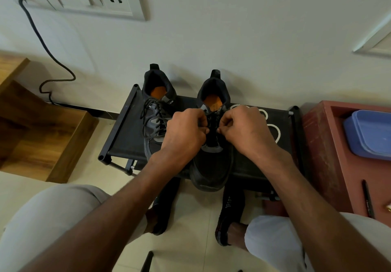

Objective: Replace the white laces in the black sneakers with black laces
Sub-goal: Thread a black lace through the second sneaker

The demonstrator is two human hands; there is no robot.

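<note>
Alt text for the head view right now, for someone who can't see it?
Both hands, left hand and right hand, pinch a black lace over the right sneaker on a black shoe rack. The left sneaker already has black laces; white laces lie on the rack behind the right hand.

Two black sneakers stand side by side, toes toward the person, orange insoles showing. Left sneaker [155,121]: black lace [148,113] threaded, ends loose over the tongue. Right sneaker [212,161]: toe overhangs the near edge, lacing mostly hidden, dark at the tongue; white laces [275,132] lie coiled just to its right.
</note>
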